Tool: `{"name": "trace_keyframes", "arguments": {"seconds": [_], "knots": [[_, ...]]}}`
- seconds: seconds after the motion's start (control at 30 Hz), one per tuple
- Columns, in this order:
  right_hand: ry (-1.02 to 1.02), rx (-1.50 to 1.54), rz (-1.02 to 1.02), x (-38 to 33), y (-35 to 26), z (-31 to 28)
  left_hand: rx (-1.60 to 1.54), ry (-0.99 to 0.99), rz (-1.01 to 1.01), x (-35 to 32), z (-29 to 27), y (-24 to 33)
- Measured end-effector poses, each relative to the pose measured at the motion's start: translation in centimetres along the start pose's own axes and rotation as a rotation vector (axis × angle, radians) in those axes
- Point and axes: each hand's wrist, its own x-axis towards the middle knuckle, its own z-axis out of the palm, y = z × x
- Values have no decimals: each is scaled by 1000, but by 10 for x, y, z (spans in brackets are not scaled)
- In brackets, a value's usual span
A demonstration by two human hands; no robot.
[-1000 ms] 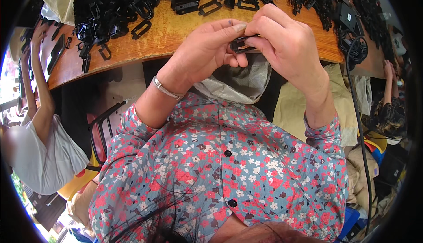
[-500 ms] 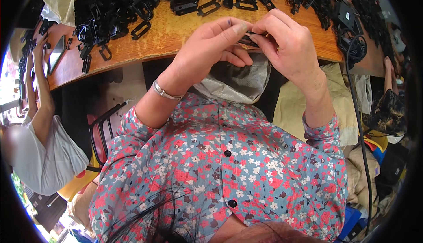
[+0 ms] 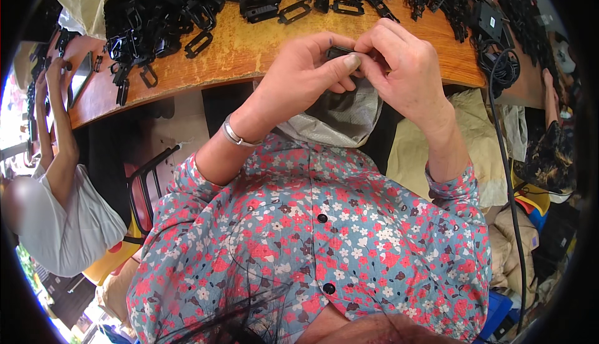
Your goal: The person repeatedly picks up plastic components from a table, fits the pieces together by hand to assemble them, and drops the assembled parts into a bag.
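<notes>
Over the near edge of the wooden table, my left hand [image 3: 301, 74] grips a small black plastic part [image 3: 337, 51] between thumb and fingers. My right hand [image 3: 407, 63] meets it from the other side, its thumb and fingertips pinched at the part's right end. Most of the part is hidden by my fingers, so its full shape does not show. Below both hands lies the open mouth of a grey woven sack [image 3: 349, 116], against my lap. Black rectangular plastic frames, such as one frame [image 3: 294, 12], lie just beyond my hands.
Heaps of black plastic parts [image 3: 162, 13] cover the far side of the wooden table [image 3: 243, 47]. A black cable [image 3: 506, 175] hangs down on the right from a coil beside a black box [image 3: 488, 22]. People sit at work on the left and right; a chair [image 3: 150, 172] stands at left.
My left hand has shifted slightly left and down, and its thumb now presses across the part. The black part has turned between my fingers. My right hand's fingertips have shifted a little.
</notes>
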Motion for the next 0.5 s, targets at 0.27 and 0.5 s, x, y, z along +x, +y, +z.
{"name": "trace_keyframes", "arguments": {"seconds": [0.27, 0.5], "knots": [[-8, 1, -2, 2, 2, 3, -5, 10, -55, 1, 0, 4], [-20, 20, 18, 3, 5, 5, -1, -6, -47, 2, -1, 3]]}}
